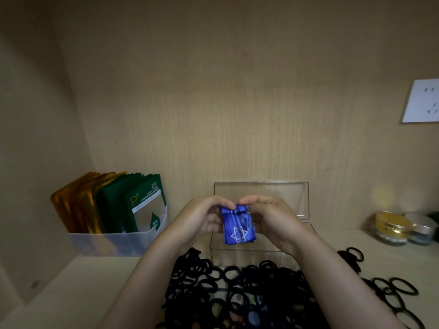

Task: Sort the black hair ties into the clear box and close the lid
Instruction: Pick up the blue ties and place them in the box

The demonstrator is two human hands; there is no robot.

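A home cupboard shelf (71, 293) — face-mask sachets (142, 205), cream jars (392, 227).

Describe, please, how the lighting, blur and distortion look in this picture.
Head view: dim, warm light, darker at left; wide-angle bend skews the socket; ties along the bottom edge blur; two pale flare spots hang above the jars; the pouch is sharpest.

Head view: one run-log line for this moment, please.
left hand: pinches blue pouch | right hand: pinches blue pouch | clear box: lid open | hair ties: piled outside box
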